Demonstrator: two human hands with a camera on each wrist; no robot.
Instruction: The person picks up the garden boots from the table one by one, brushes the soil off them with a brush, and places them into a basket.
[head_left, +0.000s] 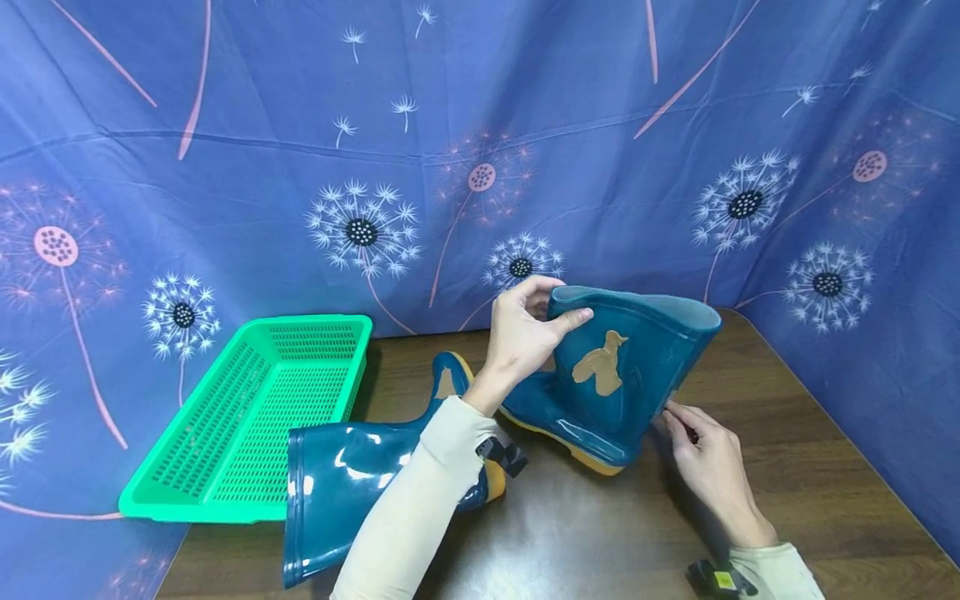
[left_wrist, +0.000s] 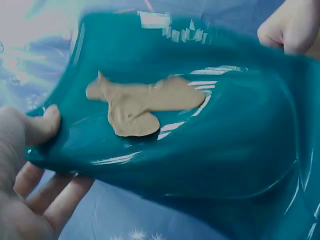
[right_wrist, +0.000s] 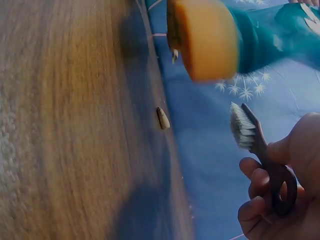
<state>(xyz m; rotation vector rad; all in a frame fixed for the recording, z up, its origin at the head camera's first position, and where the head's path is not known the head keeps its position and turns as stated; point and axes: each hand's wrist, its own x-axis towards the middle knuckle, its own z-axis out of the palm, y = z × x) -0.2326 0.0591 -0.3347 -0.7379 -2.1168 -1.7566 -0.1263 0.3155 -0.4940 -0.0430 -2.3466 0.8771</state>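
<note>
My left hand (head_left: 525,329) grips the top rim of a blue-green rubber boot (head_left: 652,358), thumb outside on the shaft. The boot is tilted, its toe pointing left and its yellow-orange heel (right_wrist: 210,42) low. A tan animal-shaped patch (left_wrist: 142,102) marks the shaft. Behind the boot's heel side, my right hand (head_left: 708,462) holds a small brush (right_wrist: 267,160) with a dark looped handle and pale bristles, which face the boot. In the right wrist view the bristles stand apart from the boot. The brush is mostly hidden in the head view.
A second blue-green boot (head_left: 352,475) lies on its side on the brown wooden table (head_left: 795,475), partly behind my left forearm. Left of it stands a green perforated plastic basket (head_left: 360,367). A small pale oblong piece (right_wrist: 163,118) lies on the table. A blue dandelion-print cloth (head_left: 420,100) hangs behind.
</note>
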